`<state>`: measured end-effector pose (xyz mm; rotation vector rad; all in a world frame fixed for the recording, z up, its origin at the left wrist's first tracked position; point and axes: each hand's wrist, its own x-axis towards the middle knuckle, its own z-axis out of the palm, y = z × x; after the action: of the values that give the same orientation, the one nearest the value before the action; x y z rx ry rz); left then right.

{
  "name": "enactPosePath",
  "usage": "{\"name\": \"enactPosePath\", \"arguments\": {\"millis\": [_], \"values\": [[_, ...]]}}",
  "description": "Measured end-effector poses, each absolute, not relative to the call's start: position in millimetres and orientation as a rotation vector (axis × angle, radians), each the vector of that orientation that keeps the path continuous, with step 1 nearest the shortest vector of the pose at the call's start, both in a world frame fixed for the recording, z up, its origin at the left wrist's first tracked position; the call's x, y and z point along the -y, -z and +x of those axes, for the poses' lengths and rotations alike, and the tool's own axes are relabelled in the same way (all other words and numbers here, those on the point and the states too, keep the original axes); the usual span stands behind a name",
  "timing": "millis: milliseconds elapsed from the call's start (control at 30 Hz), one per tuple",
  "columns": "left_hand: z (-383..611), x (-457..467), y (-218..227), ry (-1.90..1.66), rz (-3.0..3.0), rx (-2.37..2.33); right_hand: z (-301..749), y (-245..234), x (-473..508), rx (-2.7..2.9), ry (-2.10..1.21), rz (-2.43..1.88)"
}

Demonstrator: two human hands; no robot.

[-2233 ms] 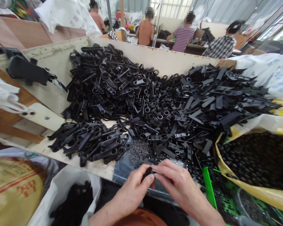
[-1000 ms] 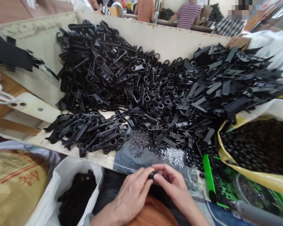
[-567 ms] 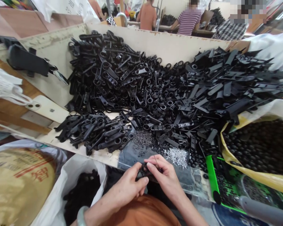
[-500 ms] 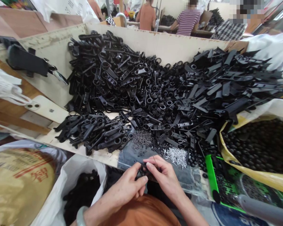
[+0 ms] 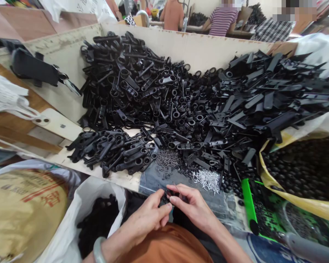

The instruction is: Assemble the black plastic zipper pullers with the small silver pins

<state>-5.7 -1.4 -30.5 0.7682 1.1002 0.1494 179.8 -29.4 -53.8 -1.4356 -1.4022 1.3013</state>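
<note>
- The small black part (image 5: 167, 193) sat pinched between the two hands, right at their fingertips, low in the middle of the view and just in front of the desk (image 5: 120, 178) edge.
- The left hand (image 5: 150, 215) closed thumb and forefinger on it from the left; the right hand (image 5: 193, 208) met it from the right, fingers curled shut, with a thin metal pin (image 5: 176, 187) rising slantwise from them.
- The part was mostly hidden, so its long axis could not be told.
- Both hands were equally near, wrists low over the lap.
- The silver pins (image 5: 208, 179) lay just beyond the right hand, the black part heap (image 5: 181, 102) farther back.
</note>
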Motion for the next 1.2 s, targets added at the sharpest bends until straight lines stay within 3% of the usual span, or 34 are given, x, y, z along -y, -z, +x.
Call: {"name": "enactPosePath", "arguments": {"millis": [233,367,533,1200], "values": [[-8.9,4.2,35.8,-0.192,0.823,-1.155,179.3,52.8,32.6,1.387,-1.294,-1.484],[-12.0,-13.3,33.2,-0.351,1.38,-1.343,187.8,54.4,32.8,1.2,-1.193,-1.624],[-0.5,-36.4,30.8,-0.21,1.85,-1.606,195.5,52.3,20.8,1.274,-1.0,-1.738],[-13.1,-46.9,35.1,-0.316,1.909,-1.647,149.4,60.1,-13.1,1.98,-0.555,-1.738]]}}
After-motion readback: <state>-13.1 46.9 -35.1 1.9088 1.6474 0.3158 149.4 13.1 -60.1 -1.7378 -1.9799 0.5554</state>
